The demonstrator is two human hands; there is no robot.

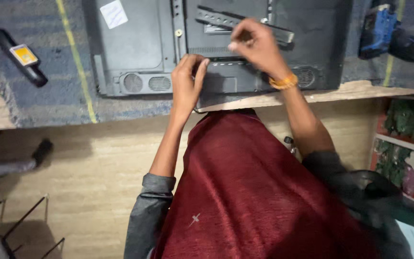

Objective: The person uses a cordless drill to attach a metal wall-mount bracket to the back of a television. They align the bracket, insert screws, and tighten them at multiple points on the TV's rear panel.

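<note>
The left hand (186, 81) presses curled fingers on the TV back (135, 43) lying on the table (49, 96). Just beside it, the right hand (257, 45) pinches something small, unclear, over the bracket (216, 18).

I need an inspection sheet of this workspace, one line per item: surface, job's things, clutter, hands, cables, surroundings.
Surface: workbench covered with grey-blue cloth, yellow stripes on it; bare wooden edge at the front.
Job's things: flat-screen television lying face down, dark back panel up; a grey metal mounting bracket lies on the panel.
Clutter: black handheld tool with a yellow label at the left; blue power drill at the right.
Hands: left hand presses on the panel's lower edge; right hand, orange band on its wrist, fingers pinched over the panel by the bracket. Whether it holds anything cannot be told.
Cables: nothing seen.
Surroundings: beige floor, metal rack at the lower left, shelves with goods at the right.
</note>
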